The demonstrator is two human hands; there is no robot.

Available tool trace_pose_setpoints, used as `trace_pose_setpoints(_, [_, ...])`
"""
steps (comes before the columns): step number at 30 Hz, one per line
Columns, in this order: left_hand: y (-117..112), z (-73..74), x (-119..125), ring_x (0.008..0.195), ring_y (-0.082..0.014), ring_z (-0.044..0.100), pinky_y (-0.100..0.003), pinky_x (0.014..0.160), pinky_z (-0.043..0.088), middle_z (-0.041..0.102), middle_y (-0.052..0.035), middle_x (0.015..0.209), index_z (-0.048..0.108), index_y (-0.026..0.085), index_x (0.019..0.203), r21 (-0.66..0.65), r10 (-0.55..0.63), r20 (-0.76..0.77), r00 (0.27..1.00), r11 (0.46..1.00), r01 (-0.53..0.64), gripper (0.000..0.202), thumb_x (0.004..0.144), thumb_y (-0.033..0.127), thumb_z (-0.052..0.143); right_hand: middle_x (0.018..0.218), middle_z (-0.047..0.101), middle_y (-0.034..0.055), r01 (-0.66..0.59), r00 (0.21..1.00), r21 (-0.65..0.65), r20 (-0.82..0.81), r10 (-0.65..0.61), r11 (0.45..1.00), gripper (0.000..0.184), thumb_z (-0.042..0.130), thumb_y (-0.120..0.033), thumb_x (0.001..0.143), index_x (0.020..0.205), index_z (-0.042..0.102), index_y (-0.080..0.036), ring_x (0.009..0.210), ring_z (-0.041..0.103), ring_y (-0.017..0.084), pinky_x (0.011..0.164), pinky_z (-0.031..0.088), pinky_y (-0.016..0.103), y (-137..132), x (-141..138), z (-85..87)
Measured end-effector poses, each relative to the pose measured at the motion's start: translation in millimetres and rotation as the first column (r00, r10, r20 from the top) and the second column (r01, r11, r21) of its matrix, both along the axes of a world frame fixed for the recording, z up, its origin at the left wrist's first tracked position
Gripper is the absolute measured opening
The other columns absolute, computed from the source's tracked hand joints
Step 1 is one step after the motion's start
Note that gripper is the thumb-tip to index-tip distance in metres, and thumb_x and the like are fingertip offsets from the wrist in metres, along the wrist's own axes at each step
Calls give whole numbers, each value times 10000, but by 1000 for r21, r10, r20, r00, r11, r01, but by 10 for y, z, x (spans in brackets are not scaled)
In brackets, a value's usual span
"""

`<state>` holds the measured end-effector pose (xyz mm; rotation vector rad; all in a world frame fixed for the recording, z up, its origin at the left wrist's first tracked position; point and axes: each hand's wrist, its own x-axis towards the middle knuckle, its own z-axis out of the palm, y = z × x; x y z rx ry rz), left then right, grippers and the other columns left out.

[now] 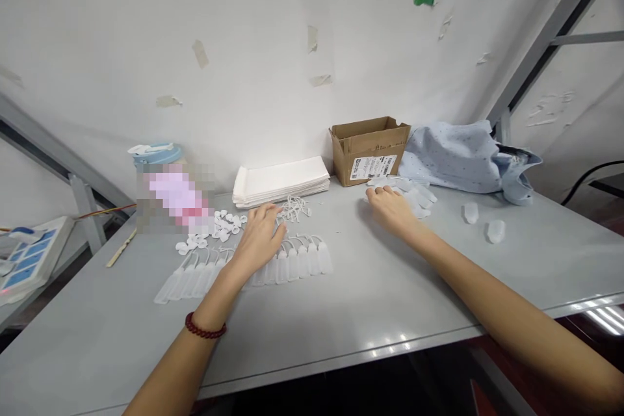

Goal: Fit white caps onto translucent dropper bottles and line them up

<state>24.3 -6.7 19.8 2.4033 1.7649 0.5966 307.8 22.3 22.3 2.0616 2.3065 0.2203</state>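
My left hand (260, 237) hovers over a row of translucent plastic sleeves (292, 264) with white cord loops at their tops. Its thumb and fingers are apart with nothing visible between them, close to a small heap of white cords (296, 208). Part of the row is hidden beneath this hand and wrist. On the right, my right hand (390, 211) reaches to a pile of loose translucent plastic pieces (420, 198). Its fingers are curled down at the pile's left side, and the fingertips are hidden. Small white caps (224, 226) lie scattered left of my left hand.
A stack of white paper sheets or envelopes (283, 181) lies against the wall beside an open cardboard box (369, 153). Light blue fabric (448, 156) is bunched at the right. Two loose clear pieces (496, 231) lie farther right. A blue-lidded container (156, 155) stands left.
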Motion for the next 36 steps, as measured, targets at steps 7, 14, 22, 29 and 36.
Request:
trace_pose_setpoints(7, [85,-141,-62,1117,-308,448,-456,954,368,614,-109,1109,628,142,1017,-77,28,-37,999,997,-31,322,860,259,373,1036,630,181,-16,1000,0,13,16,1000,366,386,50,796,1104,537,-78,1023,536,282,750,375,320,-1,5,-12])
trace_pose_setpoints(14, [102,-134,-48,1139,-315,438,-455,968,360,576,-145,1140,594,98,1073,-97,62,24,998,994,-60,368,869,304,368,1061,627,170,-23,1000,14,-10,23,1000,396,384,37,791,1147,514,-78,1017,534,289,741,376,324,-7,-4,-26])
trace_pose_setpoints(22, [72,-7,-20,1073,-290,528,-432,940,405,601,-147,1090,583,103,1002,-73,178,231,957,984,-165,299,818,268,414,1128,588,180,-23,995,111,-98,34,994,386,388,-11,815,1184,471,-88,1048,527,291,739,397,322,-35,-2,20])
trace_pose_setpoints(29, [119,-5,-58,693,-223,675,-351,720,511,635,-34,658,556,154,835,-151,280,512,812,960,-236,166,719,237,471,1156,585,177,-52,969,167,-232,91,985,408,429,-55,814,1219,458,-100,1043,550,289,704,442,326,-50,-2,13])
trace_pose_setpoints(36, [80,61,-31,640,-172,680,-322,657,552,612,2,749,551,152,973,-140,198,746,635,980,-140,344,706,367,579,951,616,71,-209,728,297,-589,351,932,516,490,-116,787,1295,453,-202,788,590,196,731,496,341,-73,-23,0])
